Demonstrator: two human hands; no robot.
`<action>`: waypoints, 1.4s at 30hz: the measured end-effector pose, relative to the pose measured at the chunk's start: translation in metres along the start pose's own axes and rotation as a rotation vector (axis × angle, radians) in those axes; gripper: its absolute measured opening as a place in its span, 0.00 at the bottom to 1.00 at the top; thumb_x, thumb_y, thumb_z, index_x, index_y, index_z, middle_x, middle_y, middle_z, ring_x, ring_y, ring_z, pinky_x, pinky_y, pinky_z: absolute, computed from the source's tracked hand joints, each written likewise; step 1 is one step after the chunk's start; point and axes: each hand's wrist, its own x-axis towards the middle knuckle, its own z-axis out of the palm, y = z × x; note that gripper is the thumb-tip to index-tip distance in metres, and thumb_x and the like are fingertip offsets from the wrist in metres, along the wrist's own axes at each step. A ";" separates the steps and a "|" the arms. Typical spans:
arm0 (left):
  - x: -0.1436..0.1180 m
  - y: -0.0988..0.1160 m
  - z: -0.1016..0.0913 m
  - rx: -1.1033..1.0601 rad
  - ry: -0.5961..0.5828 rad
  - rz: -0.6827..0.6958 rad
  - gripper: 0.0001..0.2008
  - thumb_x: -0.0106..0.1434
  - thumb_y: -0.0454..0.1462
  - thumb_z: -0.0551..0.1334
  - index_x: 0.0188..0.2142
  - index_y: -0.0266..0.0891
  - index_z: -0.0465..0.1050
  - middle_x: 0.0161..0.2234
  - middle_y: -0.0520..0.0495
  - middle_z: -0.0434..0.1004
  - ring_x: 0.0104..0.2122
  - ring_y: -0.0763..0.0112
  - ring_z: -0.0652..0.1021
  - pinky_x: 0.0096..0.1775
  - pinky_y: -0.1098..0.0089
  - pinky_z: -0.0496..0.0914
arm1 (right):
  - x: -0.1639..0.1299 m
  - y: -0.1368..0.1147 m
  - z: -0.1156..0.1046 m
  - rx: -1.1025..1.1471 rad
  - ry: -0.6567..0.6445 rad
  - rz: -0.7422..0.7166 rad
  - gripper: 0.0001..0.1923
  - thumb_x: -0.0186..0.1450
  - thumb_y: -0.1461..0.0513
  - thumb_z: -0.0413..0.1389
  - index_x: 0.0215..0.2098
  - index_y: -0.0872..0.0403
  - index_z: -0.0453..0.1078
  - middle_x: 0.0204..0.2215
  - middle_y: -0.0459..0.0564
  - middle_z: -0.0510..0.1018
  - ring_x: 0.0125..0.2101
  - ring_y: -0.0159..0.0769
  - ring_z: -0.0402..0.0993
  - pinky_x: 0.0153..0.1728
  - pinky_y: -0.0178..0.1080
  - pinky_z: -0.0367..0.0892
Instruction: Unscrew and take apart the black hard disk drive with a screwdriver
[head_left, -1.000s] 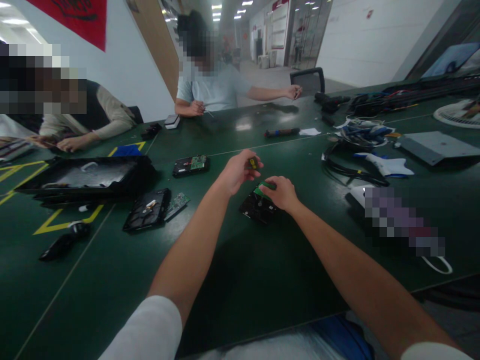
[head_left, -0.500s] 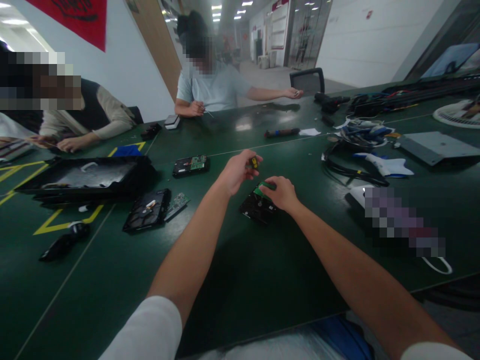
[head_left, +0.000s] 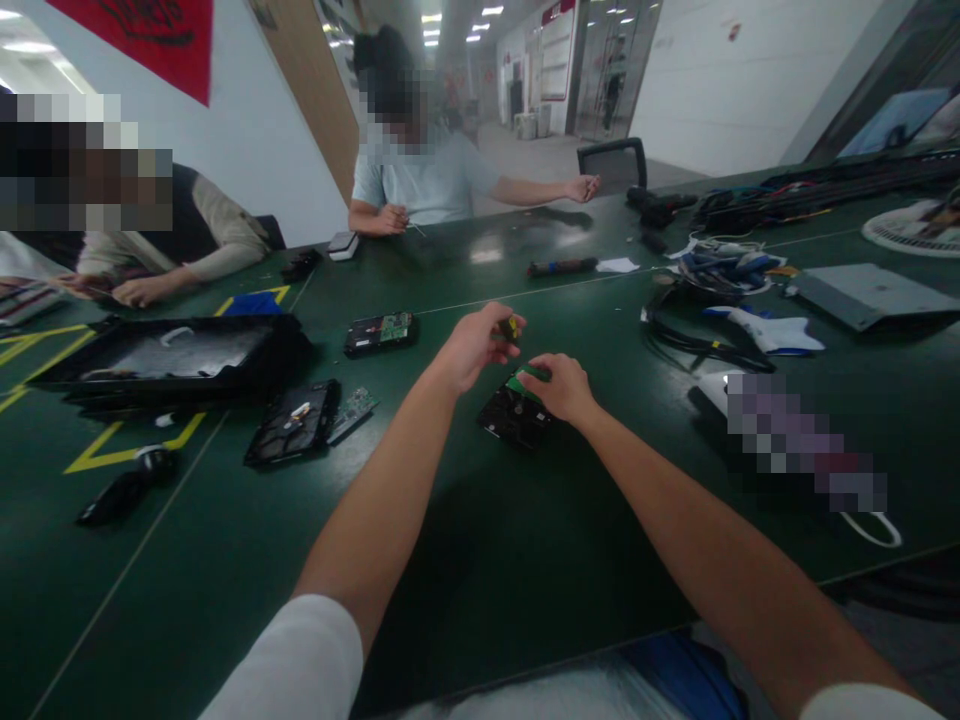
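A black hard drive (head_left: 511,414) with a green circuit board lies on the dark green table (head_left: 525,540) in front of me. My right hand (head_left: 564,386) rests on its far edge and holds it down. Just above it, my left hand (head_left: 474,344) is closed around a small screwdriver with a yellow and black handle (head_left: 511,327), its tip pointing down toward the drive. The tip itself is hidden behind my fingers.
Two more opened drives (head_left: 294,420) (head_left: 381,331) and a loose board (head_left: 352,405) lie to the left, beside a black tray (head_left: 169,355). Cables (head_left: 705,340) and a white tool (head_left: 772,330) are at the right. Two other people sit at the far side.
My left hand has tilted slightly with the screwdriver above the drive. My right hand stays on the drive.
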 end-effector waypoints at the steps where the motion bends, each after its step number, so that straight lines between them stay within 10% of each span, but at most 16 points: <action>1: -0.001 0.000 0.000 -0.006 -0.003 -0.010 0.15 0.66 0.46 0.61 0.40 0.36 0.78 0.40 0.42 0.82 0.26 0.72 0.78 0.26 0.71 0.67 | 0.000 0.000 0.000 -0.001 -0.001 0.004 0.18 0.72 0.48 0.61 0.54 0.47 0.82 0.54 0.53 0.83 0.52 0.48 0.77 0.49 0.46 0.68; 42: 0.001 0.000 -0.002 -0.015 0.014 0.026 0.14 0.65 0.45 0.61 0.38 0.36 0.78 0.39 0.42 0.81 0.27 0.71 0.80 0.28 0.72 0.70 | 0.001 0.003 0.003 -0.004 0.023 -0.018 0.19 0.72 0.47 0.62 0.54 0.48 0.81 0.54 0.53 0.84 0.51 0.49 0.78 0.48 0.47 0.69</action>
